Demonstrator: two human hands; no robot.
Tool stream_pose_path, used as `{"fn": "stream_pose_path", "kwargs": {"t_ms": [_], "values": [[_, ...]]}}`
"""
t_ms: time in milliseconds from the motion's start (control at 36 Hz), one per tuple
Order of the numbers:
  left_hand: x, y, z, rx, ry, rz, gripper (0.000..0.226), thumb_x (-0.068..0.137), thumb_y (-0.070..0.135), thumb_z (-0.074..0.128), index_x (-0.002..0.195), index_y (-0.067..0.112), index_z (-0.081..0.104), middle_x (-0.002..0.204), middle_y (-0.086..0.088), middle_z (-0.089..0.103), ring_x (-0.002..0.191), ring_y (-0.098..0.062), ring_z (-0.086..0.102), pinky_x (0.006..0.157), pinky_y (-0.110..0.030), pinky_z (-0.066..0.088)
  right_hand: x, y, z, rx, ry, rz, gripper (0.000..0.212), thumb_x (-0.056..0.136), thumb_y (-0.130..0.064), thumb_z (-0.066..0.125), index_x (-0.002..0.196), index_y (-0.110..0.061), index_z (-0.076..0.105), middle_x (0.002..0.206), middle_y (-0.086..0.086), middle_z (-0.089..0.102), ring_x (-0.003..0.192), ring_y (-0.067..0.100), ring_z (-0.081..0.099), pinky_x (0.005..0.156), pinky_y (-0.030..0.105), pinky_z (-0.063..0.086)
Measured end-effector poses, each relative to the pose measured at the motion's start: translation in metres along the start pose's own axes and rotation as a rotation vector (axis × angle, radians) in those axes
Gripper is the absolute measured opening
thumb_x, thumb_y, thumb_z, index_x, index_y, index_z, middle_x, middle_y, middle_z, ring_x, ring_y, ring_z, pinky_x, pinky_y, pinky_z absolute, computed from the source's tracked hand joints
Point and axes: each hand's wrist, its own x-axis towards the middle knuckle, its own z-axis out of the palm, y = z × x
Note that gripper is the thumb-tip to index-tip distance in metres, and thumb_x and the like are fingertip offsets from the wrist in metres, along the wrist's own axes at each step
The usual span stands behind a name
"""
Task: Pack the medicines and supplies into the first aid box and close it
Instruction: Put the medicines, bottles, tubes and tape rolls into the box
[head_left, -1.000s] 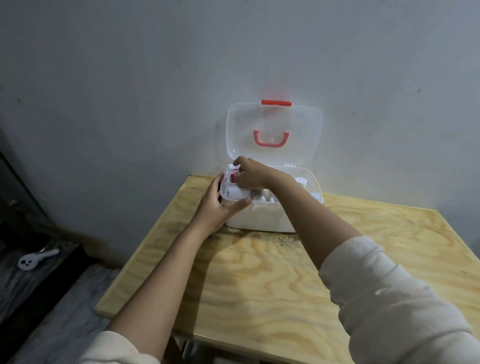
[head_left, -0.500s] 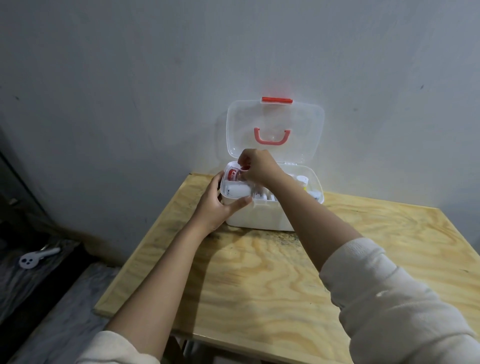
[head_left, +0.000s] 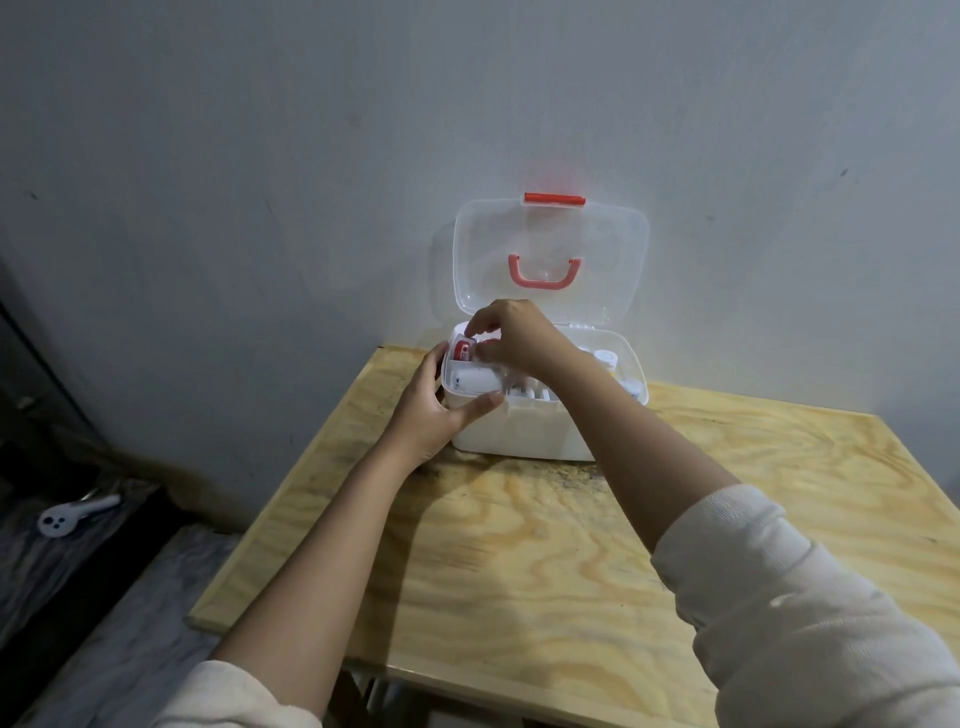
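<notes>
A: Entry, head view. What is obscured?

B: The right hand (head_left: 511, 332) covers the middle of the first aid box (head_left: 524, 431). Contents under the palm are hidden. The fingertips (head_left: 480, 353) pinch something at the box's left rear corner, next to a small red-and-white item (head_left: 461, 349); whether they grip that item or another piece beside it, I cannot tell. Fingers are curled closed, at any rate.

A: Left hand?

B: The left hand (head_left: 436, 410) clasps the box's front-left corner, thumb along the front rim, fingers round the left side wall. Firm hold on the box itself.

A: Anything legible inside?

B: A white roll (head_left: 475, 382) lying along the front-left, and a white bottle (head_left: 607, 358) toward the right, partly behind the forearm. Small white pieces in the middle are too blurred to name.

A: Box position?

B: On the plywood table (head_left: 571, 545), at the far edge against the wall. The clear lid (head_left: 550, 260) stands upright, its red latch (head_left: 554, 198) on top, its pink handle (head_left: 543, 273) showing through.

A: Change against the earlier frames?

B: A second ago the right hand lay lower, flat over the contents. Now it is raised and arched at the left rear corner. Left hand, box and lid are unchanged.

A: Off-table?

B: A white object with three dark holes (head_left: 67, 517) on the dark surface at left; unidentifiable.
</notes>
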Motion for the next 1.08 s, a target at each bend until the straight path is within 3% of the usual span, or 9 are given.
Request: {"fn": "stream_pose_path", "kwargs": {"t_ms": [111,250,444,528,583,722,833,917,1083], "values": [[0.000,-0.001,-0.001,-0.002,-0.007,-0.004,0.118,0.046,0.075,0.075,0.145,0.025,0.035,0.143,0.005,0.048,0.131,-0.014,0.047,0.108,-0.045,0.042,-0.002,0.000,0.000,0.019,0.003,0.007,0.023,0.083,-0.019,0.064,0.102,-0.006,0.069,0.104,0.010,0.070,0.098,0.024,0.062,0.086,0.031,0.050],[0.000,-0.001,0.000,-0.008,0.001,0.010,0.110,0.051,0.065,0.076,0.144,0.024,0.037,0.141,0.007,0.049,0.130,-0.012,0.046,0.110,-0.042,0.040,0.003,0.000,0.004,0.074,0.006,0.035,0.024,0.079,-0.025,0.071,0.093,-0.006,0.066,0.097,0.011,0.070,0.093,0.025,0.063,0.084,0.036,0.052],[0.000,-0.001,0.000,-0.016,0.002,0.021,0.106,0.051,0.065,0.075,0.142,0.028,0.037,0.140,0.007,0.049,0.129,-0.013,0.047,0.108,-0.043,0.042,0.005,0.000,0.006,0.089,-0.042,0.041,0.033,0.081,-0.019,0.068,0.114,-0.015,0.066,0.110,0.007,0.070,0.100,0.018,0.063,0.081,0.018,0.044],[0.000,0.000,0.000,-0.014,0.002,0.022,0.102,0.054,0.062,0.077,0.142,0.027,0.038,0.136,0.011,0.050,0.127,-0.010,0.048,0.108,-0.041,0.042,0.006,0.000,0.006,0.085,-0.044,0.039,0.035,0.083,-0.019,0.066,0.117,-0.015,0.064,0.113,0.008,0.068,0.102,0.020,0.062,0.083,0.020,0.044],[0.000,0.001,0.000,-0.013,-0.003,0.021,0.096,0.056,0.058,0.077,0.139,0.029,0.039,0.129,0.017,0.051,0.122,-0.006,0.049,0.108,-0.038,0.043,0.007,0.000,0.007,0.074,-0.026,0.040,0.033,0.081,-0.019,0.067,0.114,-0.014,0.065,0.111,0.009,0.068,0.099,0.021,0.062,0.080,0.021,0.044],[0.000,0.000,-0.001,-0.024,-0.003,0.013,0.101,0.053,0.062,0.078,0.141,0.027,0.040,0.137,0.009,0.053,0.127,-0.010,0.049,0.107,-0.042,0.044,0.013,0.003,0.011,0.093,0.091,0.088,0.026,0.075,-0.017,0.073,0.098,-0.006,0.066,0.100,0.013,0.069,0.088,0.025,0.063,0.074,0.029,0.052],[0.001,0.000,-0.001,-0.028,-0.003,0.011,0.101,0.053,0.061,0.078,0.140,0.028,0.040,0.137,0.009,0.052,0.126,-0.010,0.050,0.105,-0.042,0.045,0.014,0.003,0.012,0.102,0.133,0.106,0.023,0.075,-0.015,0.074,0.092,-0.004,0.065,0.093,0.012,0.067,0.076,0.020,0.055,0.069,0.030,0.049],[0.001,-0.001,-0.002,-0.016,-0.008,0.010,0.107,0.053,0.064,0.078,0.144,0.025,0.036,0.142,0.007,0.049,0.130,-0.012,0.047,0.106,-0.043,0.044,0.016,0.003,0.013,0.100,0.157,0.116,0.023,0.074,-0.015,0.075,0.089,-0.003,0.062,0.091,0.015,0.066,0.074,0.022,0.054,0.072,0.038,0.053],[0.002,0.000,-0.002,-0.006,-0.016,0.011,0.111,0.052,0.066,0.077,0.146,0.023,0.034,0.144,0.004,0.047,0.131,-0.015,0.046,0.107,-0.044,0.044,0.018,0.000,0.012,0.086,0.129,0.159,0.025,0.076,-0.019,0.075,0.089,-0.003,0.060,0.091,0.016,0.066,0.073,0.023,0.055,0.073,0.037,0.055]]}}
